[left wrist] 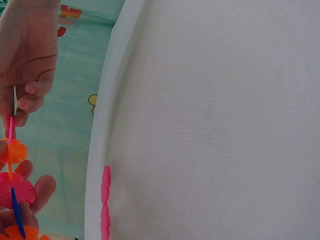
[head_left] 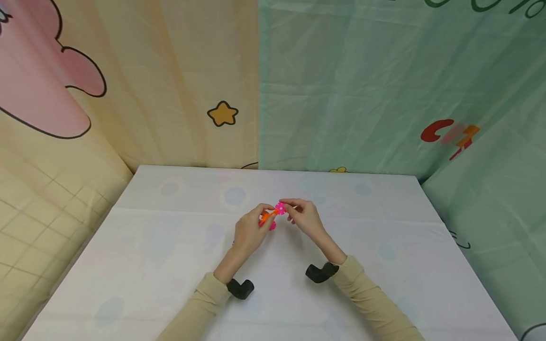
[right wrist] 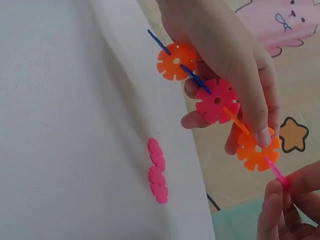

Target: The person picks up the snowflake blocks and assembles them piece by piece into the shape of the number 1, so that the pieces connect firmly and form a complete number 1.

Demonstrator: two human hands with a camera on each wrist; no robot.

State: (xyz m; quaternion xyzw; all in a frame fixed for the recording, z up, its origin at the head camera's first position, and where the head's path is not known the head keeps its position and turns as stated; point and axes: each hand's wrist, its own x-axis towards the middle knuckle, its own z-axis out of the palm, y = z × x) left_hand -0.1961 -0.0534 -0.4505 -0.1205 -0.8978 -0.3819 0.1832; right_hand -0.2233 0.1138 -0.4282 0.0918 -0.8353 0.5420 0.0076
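Observation:
My left hand [head_left: 249,230] holds a chain of notched plastic discs slotted into each other. Along this chain, the right wrist view shows an orange disc [right wrist: 176,61], a blue disc [right wrist: 195,78] seen edge-on, a pink disc [right wrist: 217,101] and another orange disc [right wrist: 258,150]. The left thumb presses on that last orange disc. Between thumb and fingers, my right hand [head_left: 306,219] pinches a pink disc [right wrist: 276,172], edge-on, its rim meeting the orange one; how deep it sits in the slot I cannot tell.
Several pink pieces [right wrist: 157,170] with notched edges appear to lie in a row on the white-covered table [head_left: 170,260]. A yellow and green curtain [head_left: 324,94] hangs behind the table. Black curved bands [head_left: 241,289] sit at both wrists.

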